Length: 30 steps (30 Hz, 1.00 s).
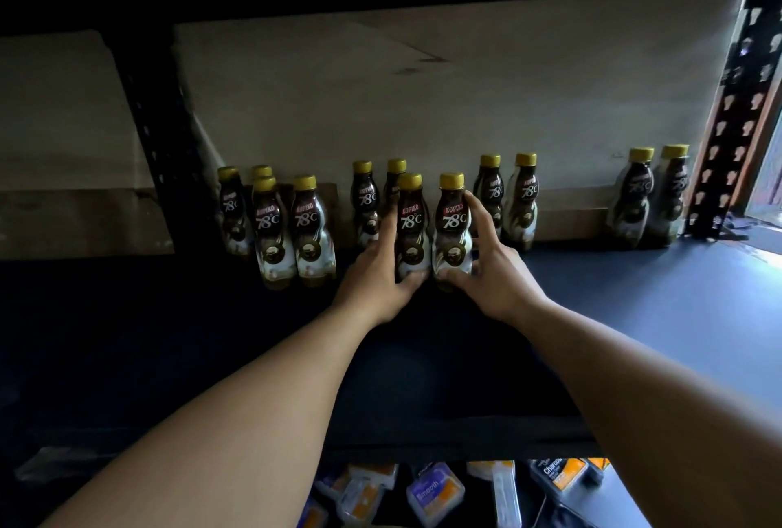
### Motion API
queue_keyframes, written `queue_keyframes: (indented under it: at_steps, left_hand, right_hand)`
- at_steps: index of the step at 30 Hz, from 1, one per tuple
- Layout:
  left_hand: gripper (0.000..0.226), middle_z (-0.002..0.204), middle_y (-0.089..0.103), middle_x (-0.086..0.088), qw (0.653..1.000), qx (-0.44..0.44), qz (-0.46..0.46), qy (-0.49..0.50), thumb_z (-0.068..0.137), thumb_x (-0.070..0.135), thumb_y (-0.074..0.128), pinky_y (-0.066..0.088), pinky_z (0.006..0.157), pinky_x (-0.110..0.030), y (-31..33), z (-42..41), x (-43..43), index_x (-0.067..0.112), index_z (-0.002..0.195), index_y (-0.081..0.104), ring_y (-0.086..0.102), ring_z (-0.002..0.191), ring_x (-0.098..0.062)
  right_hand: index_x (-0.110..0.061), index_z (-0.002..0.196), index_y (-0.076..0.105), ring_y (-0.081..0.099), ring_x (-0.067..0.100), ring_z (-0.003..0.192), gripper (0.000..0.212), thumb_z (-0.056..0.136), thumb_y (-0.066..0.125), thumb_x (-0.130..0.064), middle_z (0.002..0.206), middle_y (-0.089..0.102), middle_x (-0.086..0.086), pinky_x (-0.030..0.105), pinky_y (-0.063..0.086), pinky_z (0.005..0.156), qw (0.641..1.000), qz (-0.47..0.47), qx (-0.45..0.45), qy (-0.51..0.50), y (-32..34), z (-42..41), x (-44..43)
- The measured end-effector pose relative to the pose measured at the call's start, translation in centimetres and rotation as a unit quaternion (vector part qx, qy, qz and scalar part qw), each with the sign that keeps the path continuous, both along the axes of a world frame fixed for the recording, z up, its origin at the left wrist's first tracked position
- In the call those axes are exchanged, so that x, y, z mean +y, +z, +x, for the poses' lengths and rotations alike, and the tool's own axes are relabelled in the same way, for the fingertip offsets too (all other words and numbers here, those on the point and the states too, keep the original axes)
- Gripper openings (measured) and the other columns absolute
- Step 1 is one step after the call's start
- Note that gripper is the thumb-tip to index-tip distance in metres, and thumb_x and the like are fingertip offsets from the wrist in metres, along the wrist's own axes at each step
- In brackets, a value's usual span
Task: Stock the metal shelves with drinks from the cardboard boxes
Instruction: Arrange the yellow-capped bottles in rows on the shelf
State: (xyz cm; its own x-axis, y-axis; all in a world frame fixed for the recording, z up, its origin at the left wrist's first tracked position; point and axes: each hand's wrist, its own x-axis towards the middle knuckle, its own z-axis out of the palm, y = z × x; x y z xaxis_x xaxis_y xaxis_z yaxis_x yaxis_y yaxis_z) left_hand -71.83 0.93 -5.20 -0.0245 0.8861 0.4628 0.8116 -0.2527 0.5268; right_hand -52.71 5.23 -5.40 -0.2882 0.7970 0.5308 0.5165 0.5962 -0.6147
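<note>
Gripping one bottle each, the left hand (376,269) and right hand (493,273) hold the left bottle (412,227) and right bottle (453,227) upright and close together on the dark shelf (634,294). Fingers wrap the outer sides, with thumbs low in front. Other bottles (292,231) with yellow caps stand along the cardboard (423,83) behind. Packets (431,493) lie below the shelf.
</note>
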Motion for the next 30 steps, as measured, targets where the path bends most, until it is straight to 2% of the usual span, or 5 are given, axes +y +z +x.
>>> queue_keyframes:
  at_steps: [11, 18, 23, 26, 30]
  left_hand:
    - [0.108, 0.156, 0.044, 0.001, 1.000, -0.020, 0.009, 0.001, 0.091, 0.038, 0.071, 0.046, 0.107, -0.051, -0.3, 0.7, 0.9, 0.057, 0.150, -0.018, 0.050, 0.137, -0.025]
    - [0.105, 0.158, 0.042, 0.001, 1.000, -0.028, -0.009, -0.004, 0.093, 0.038, 0.070, 0.038, 0.110, -0.036, -0.6, 0.6, 1.1, 0.051, 0.154, -0.014, 0.044, 0.142, -0.020]
    - [0.106, 0.158, 0.041, -0.001, 1.000, -0.022, -0.012, -0.001, 0.094, 0.037, 0.069, 0.038, 0.109, -0.037, -0.5, 0.6, 1.1, 0.050, 0.154, -0.017, 0.044, 0.142, -0.022]
    - [0.110, 0.159, 0.039, -0.001, 1.000, -0.019, -0.017, -0.002, 0.092, 0.035, 0.071, 0.037, 0.112, -0.038, -0.6, 0.6, 1.1, 0.051, 0.153, -0.019, 0.043, 0.142, -0.021]
    - [0.112, 0.160, 0.037, 0.000, 1.000, -0.014, -0.021, 0.001, 0.092, 0.030, 0.072, 0.036, 0.111, -0.035, -0.5, 0.6, 1.0, 0.049, 0.153, -0.020, 0.043, 0.142, -0.020]
  right_hand:
    - [-0.076, 0.142, -0.010, 0.069, 0.023, 0.095, 0.114, 0.088, 0.079, -0.029, 0.124, 0.070, 0.003, 0.050, 0.055, 0.092, 1.000, 0.008, 0.019, -0.001, -0.6, 0.7, 1.3]
    - [-0.075, 0.143, -0.011, 0.068, 0.022, 0.102, 0.114, 0.089, 0.079, -0.028, 0.125, 0.071, 0.003, 0.048, 0.053, 0.097, 1.000, -0.001, 0.026, 0.006, -0.9, 0.7, 1.7]
    - [-0.077, 0.139, -0.014, 0.066, 0.020, 0.107, 0.110, 0.089, 0.074, -0.033, 0.139, 0.062, 0.001, 0.046, 0.052, 0.100, 1.000, 0.002, 0.018, 0.015, -0.7, 0.5, 1.7]
    - [-0.073, 0.145, -0.011, 0.064, 0.024, 0.114, 0.112, 0.087, 0.070, -0.024, 0.144, 0.058, 0.001, 0.051, 0.051, 0.101, 0.999, -0.001, 0.024, 0.027, -0.7, 0.6, 1.8]
    - [-0.068, 0.149, -0.010, 0.068, 0.021, 0.106, 0.113, 0.088, 0.071, -0.018, 0.139, 0.062, -0.001, 0.050, 0.054, 0.097, 0.999, 0.000, 0.025, 0.029, -0.9, 0.8, 1.9]
